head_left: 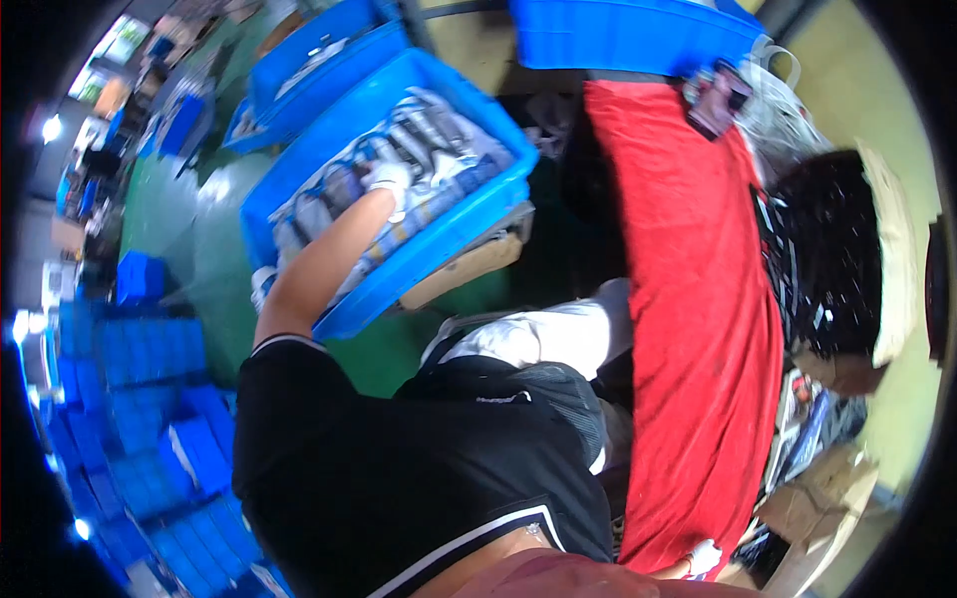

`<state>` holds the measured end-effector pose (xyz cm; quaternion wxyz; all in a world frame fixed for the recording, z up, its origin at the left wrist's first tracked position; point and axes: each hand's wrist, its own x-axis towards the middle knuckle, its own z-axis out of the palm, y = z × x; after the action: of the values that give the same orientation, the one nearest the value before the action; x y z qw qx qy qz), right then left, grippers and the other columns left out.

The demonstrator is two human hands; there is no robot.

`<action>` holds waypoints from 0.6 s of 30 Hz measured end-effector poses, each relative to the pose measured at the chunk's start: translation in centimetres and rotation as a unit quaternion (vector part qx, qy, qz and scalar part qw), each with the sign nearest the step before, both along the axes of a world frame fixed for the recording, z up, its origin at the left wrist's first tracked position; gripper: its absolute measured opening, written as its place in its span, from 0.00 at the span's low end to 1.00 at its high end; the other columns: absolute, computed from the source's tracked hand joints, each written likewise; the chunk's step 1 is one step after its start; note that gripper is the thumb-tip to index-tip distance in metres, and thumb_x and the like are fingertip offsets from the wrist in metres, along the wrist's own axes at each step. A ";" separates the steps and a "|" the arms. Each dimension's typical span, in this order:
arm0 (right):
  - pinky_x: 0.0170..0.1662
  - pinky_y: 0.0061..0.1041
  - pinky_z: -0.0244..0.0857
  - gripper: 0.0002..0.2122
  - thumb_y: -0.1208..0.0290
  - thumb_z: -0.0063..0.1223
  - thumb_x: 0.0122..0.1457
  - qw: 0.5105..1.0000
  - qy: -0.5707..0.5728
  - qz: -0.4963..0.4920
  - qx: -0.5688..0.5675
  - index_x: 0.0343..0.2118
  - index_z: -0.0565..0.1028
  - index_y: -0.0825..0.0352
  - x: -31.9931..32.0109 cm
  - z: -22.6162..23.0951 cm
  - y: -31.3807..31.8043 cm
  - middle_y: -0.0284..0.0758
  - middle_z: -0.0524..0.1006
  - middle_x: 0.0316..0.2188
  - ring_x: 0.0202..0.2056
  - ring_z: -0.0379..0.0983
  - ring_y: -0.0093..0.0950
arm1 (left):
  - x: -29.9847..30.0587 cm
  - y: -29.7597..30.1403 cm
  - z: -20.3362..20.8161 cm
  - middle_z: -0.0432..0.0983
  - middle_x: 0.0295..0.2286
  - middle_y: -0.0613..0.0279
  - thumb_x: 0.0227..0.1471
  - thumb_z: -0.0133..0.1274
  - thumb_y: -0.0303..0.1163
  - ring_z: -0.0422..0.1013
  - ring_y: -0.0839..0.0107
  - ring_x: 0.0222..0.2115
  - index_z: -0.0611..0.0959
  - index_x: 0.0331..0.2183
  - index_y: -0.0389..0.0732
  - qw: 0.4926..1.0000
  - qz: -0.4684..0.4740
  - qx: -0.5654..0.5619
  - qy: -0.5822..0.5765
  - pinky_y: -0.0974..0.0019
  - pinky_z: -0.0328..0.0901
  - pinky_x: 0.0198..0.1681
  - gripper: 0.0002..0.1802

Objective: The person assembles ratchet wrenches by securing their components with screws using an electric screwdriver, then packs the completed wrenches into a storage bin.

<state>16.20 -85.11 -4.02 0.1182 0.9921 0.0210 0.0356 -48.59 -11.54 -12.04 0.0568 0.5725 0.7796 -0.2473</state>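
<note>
My left hand (391, 179), in a white glove, reaches into a large blue bin (424, 261). Its fingers lie among several long, dark grey and silvery pieces (424, 138), some in clear plastic wrap; whether they grip one is hard to see. Far off to the lower right, my right hand (704, 556), also white-gloved, is at the near end of a long red cloth (698, 299). That hand is small and blurred, so its finger pose does not show.
More blue bins (329, 70) stand behind the filled one, another blue bin (638, 35) beyond the red cloth. Blue boxes (150, 399) are stacked at left on green floor. Right of the cloth are a black-lined carton (832, 259), white cords (783, 100) and an open cardboard box (812, 503).
</note>
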 end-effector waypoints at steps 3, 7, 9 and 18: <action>0.38 0.41 0.67 0.24 0.52 0.44 0.53 0.986 -0.027 -0.129 -0.106 0.37 0.74 0.75 -3.1 0.5 -6.9 0.47 0.74 0.40 0.35 0.73 0.46 | 0.4 0.5 1.1 0.52 0.58 0.62 0.55 0.37 0.40 0.53 0.57 0.56 0.63 0.55 0.53 0.988 -0.079 -0.128 0.035 0.50 0.57 0.52 0.25; 0.44 0.41 0.66 0.26 0.55 0.45 0.55 0.980 -0.056 -0.190 -0.031 0.47 0.68 0.75 -3.7 -4.4 -13.7 0.45 0.58 0.57 0.44 0.70 0.43 | -3.4 5.4 -3.8 0.56 0.54 0.46 0.49 0.42 0.49 0.56 0.52 0.54 0.58 0.57 0.44 0.977 0.099 0.142 -0.121 0.54 0.54 0.54 0.36; 0.47 0.41 0.65 0.31 0.55 0.46 0.54 0.896 -0.363 0.096 -0.236 0.58 0.56 0.68 -4.7 -3.5 -16.2 0.39 0.51 0.61 0.52 0.63 0.42 | 1.1 2.0 0.7 0.51 0.55 0.47 0.46 0.48 0.48 0.53 0.58 0.55 0.55 0.58 0.48 0.955 0.171 0.218 -0.101 0.51 0.54 0.53 0.40; 0.63 0.41 0.40 0.39 0.78 0.38 0.53 0.946 0.070 -0.154 -0.277 0.62 0.29 0.52 -3.9 2.1 -14.0 0.31 0.33 0.65 0.64 0.32 0.38 | 28.5 -12.9 16.6 0.59 0.45 0.50 0.41 0.53 0.29 0.57 0.54 0.47 0.73 0.45 0.44 0.672 -0.440 0.436 -0.407 0.54 0.54 0.51 0.24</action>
<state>12.26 -99.08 -1.96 0.3911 0.9113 -0.1147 -0.0593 -20.07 -24.39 4.53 -0.0034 0.8525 0.3568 0.3819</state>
